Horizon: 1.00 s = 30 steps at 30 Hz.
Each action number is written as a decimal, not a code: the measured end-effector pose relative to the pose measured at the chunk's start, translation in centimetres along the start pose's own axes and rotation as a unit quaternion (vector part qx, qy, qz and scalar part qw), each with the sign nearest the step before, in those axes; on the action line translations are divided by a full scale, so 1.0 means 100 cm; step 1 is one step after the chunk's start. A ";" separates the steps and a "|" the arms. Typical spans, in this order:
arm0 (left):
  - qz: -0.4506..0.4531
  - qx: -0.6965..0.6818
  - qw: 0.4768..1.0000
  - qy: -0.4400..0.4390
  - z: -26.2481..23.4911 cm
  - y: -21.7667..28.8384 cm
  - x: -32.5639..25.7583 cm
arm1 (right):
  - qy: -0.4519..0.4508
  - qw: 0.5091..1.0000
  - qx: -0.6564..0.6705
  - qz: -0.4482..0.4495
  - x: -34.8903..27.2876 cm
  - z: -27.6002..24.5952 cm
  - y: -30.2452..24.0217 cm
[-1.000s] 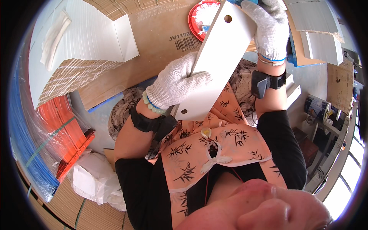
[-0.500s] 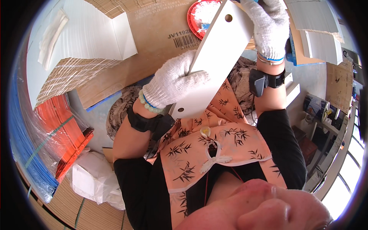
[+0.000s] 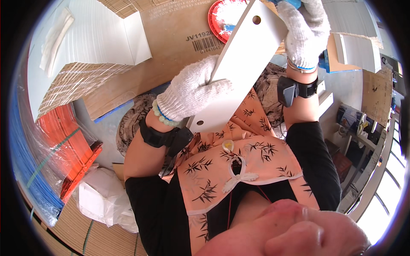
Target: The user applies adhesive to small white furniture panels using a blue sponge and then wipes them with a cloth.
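A long white flat panel with a small round hole near each end is held slanted in front of me. My left hand, in a white knitted glove, grips its lower left edge. My right hand, gloved the same way, grips its upper right end. Both wrists carry black bands, and the left also has a bead bracelet. Behind the panel's top lies a red round dish with white smears, partly hidden by the panel.
A large brown cardboard sheet lies under the dish. White stacked sheets sit upper left, orange flat pieces and blue sheet edges at left, a white plastic bag lower left. White panels lie at upper right.
Both hands have shifted the white panel slightly, tilting it a little steeper. The grip on it is unchanged.
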<state>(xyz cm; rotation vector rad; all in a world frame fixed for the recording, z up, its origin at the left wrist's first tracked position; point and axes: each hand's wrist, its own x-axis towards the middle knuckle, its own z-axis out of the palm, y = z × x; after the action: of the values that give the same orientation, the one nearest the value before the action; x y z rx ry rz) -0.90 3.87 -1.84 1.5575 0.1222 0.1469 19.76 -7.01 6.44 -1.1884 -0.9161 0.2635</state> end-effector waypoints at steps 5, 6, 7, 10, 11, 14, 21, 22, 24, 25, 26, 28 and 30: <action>0.006 0.005 1.000 -0.003 -0.002 0.005 0.000 | -0.108 0.984 -0.111 -0.086 0.011 -0.017 0.008; -0.006 0.009 1.000 -0.013 -0.002 0.008 0.002 | -0.115 0.979 -0.144 -0.093 0.011 -0.021 0.006; -0.003 0.007 1.000 -0.019 -0.002 0.012 0.004 | -0.121 0.972 -0.176 -0.100 0.012 -0.024 0.004; 0.025 0.082 0.996 0.013 -0.005 0.011 -0.002 | -0.106 0.973 -0.181 -0.092 0.007 -0.013 0.009; 0.028 0.071 0.997 0.010 -0.004 0.009 -0.001 | -0.070 0.988 -0.120 -0.061 0.004 -0.010 0.007; 0.036 0.059 0.998 0.001 -0.005 0.008 0.000 | -0.034 0.993 -0.082 -0.078 0.001 -0.011 0.015; -0.002 0.091 0.994 -0.054 -0.012 0.014 0.001 | -0.119 0.940 -0.252 -0.198 0.012 -0.031 0.007; -0.003 0.092 0.994 -0.054 -0.011 0.015 0.001 | -0.116 0.936 -0.259 -0.207 0.012 -0.034 0.008; -0.005 0.076 0.996 -0.051 -0.012 0.015 0.001 | -0.149 0.922 -0.275 -0.226 0.013 -0.032 0.008; -0.004 0.075 0.996 -0.052 -0.012 0.015 0.001 | -0.160 0.917 -0.281 -0.232 0.011 -0.030 0.008; -0.010 0.074 0.996 -0.053 -0.013 0.015 -0.001 | -0.108 0.954 -0.225 -0.168 0.005 -0.018 0.014; -0.018 0.073 0.996 -0.051 -0.014 0.013 -0.004 | -0.058 0.980 -0.163 -0.100 0.002 -0.007 0.024; -0.006 0.068 0.997 -0.034 -0.011 0.011 -0.002 | 0.034 0.997 -0.067 -0.029 0.008 -0.010 0.024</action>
<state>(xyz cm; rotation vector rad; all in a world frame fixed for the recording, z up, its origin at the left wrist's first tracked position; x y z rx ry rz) -1.31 4.97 -0.74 1.6963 0.0894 0.0763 21.65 -6.22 4.60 -1.2844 -0.9191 0.1145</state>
